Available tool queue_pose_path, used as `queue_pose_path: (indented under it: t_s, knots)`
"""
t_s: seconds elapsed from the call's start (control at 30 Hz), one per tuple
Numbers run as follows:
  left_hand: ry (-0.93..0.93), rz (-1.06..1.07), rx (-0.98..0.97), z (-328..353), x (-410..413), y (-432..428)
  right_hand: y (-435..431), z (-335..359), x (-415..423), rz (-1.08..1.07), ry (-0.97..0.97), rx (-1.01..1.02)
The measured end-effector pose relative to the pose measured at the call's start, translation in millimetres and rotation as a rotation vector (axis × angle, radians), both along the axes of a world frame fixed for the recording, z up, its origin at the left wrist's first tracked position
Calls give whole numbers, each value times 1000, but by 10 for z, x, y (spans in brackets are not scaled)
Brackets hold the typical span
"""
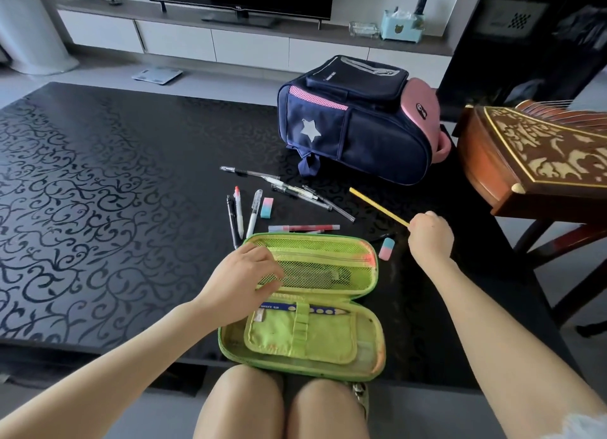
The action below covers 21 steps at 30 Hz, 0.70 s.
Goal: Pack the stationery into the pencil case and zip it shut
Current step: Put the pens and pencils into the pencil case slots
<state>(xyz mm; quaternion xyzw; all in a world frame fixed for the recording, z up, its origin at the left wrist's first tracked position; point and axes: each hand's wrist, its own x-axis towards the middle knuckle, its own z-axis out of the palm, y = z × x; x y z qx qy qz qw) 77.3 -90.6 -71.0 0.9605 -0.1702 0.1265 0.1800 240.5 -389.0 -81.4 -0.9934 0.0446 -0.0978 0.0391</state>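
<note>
Head view: a green case (331, 310) lies open flat at lower centre of the frame, on the near edge of a black table (98, 192). The left hand (243, 281) rests on the mesh half, fingers loosely spread and pressing the lid down; it grips nothing. The right hand (430, 235), right of centre, is closed in a fist around one end of a yellow pencil (377, 207), which slants up and left, clear of the table.

The step in hand looks to be bringing that pencil into the case. To do it well, I would turn the pencil parallel to the long side of the case and lay it in the near half, alongside the blue pencil (295, 308) already under the elastic loop, while the left hand keeps the lid flat so nothing snags on the mesh.

Much remains loose: pens (295, 192) fan out just above the case, three more pens (241, 215) and an eraser (266, 207) sit near the lid's upper left corner, markers (303, 228) lie touching or just beside its top edge, and a second eraser (386, 248) lies between the case and the right hand. A backpack (354, 123) stands beyond them.
</note>
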Motion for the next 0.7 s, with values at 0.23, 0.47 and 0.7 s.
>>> queue_pose_path:
  t_s: [0.23,0.47,0.7]
  knots:
    - [-364,105,82,224,-226,-129,408,301,-1045,657,-269,121]
    - [-90,7,-144,-35,-521,-142,566,116,-1716,700,-157,301]
    - [-25,16,-193,-185,-628,329,423,-240,-1821,542,-141,345]
